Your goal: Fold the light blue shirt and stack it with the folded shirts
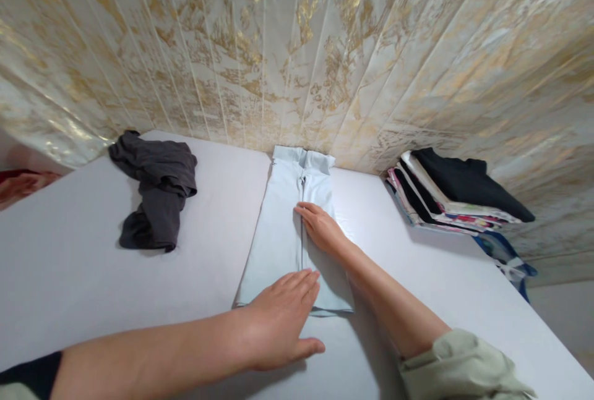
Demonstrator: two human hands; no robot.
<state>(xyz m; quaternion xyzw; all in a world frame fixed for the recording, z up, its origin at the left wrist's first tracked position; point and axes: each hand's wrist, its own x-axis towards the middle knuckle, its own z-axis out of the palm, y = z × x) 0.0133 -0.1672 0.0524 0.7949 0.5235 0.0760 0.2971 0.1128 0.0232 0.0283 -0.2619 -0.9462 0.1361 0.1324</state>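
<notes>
A pair of light blue shorts (273, 233) lies spread on the white table, waistband at the far end and leg hems towards me. My right hand (322, 227) rests on the shorts, its outstretched fingers at the centre line between the legs. Nearer to me, my left hand (283, 313) is flat over the hem end, fingers stretched out and thumb apart. Part of the lower hem is hidden under that hand. Neither hand grasps anything.
A crumpled dark grey garment (160, 193) lies on the left of the white table (218, 202). At the right stands a stack of folded clothes (457, 190), black on top. Blue and white cloth (508, 258) hangs by the right edge. A gold-patterned curtain (297, 54) borders the back.
</notes>
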